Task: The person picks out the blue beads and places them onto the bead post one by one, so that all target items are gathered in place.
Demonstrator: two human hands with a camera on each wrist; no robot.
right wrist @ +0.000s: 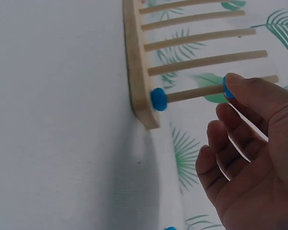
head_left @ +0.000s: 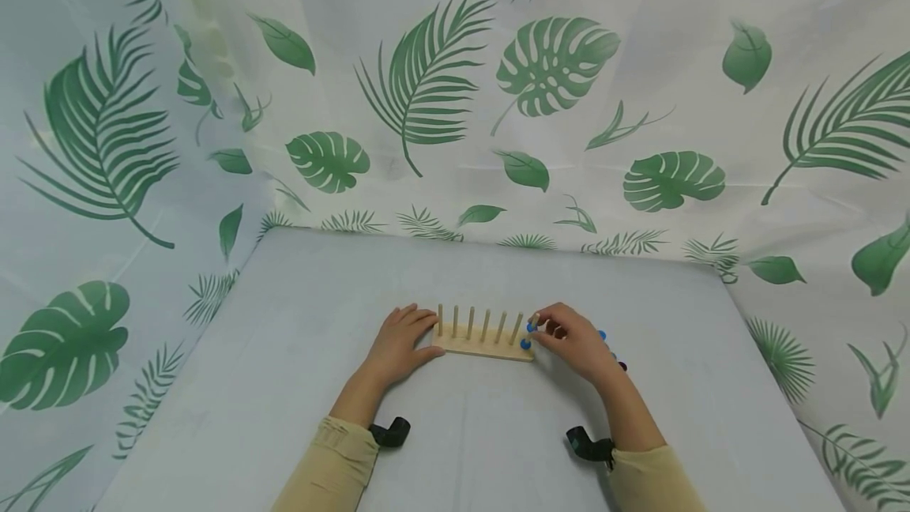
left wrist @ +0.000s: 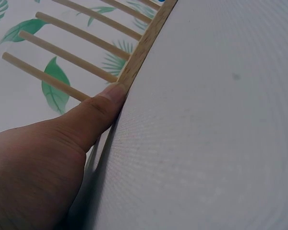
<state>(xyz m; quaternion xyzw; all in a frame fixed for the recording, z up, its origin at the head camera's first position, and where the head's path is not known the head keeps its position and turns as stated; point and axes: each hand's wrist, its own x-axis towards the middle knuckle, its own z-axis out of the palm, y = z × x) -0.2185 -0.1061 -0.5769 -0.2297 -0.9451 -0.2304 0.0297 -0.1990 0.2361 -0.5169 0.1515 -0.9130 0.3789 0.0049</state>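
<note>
A wooden peg board (head_left: 483,350) with a row of upright pegs lies on the table. My left hand (head_left: 398,344) grips its left end, thumb (left wrist: 103,103) along the front edge and fingers towards the back. At the board's right end, one blue bead (right wrist: 159,99) sits at the foot of the last peg. My right hand (head_left: 577,344) pinches a second blue bead (right wrist: 227,87) between thumb and forefinger, with that peg running through it near its upper end. The other right fingers are loosely bent below. The remaining pegs carry no beads.
Beyond the right hand lie more blue beads (head_left: 602,335) and a dark bead (head_left: 622,367), partly hidden by the hand. The white table (head_left: 462,433) meets leaf-printed sheets (head_left: 441,180) at its back and sides. Each wrist wears a black camera mount (head_left: 590,446).
</note>
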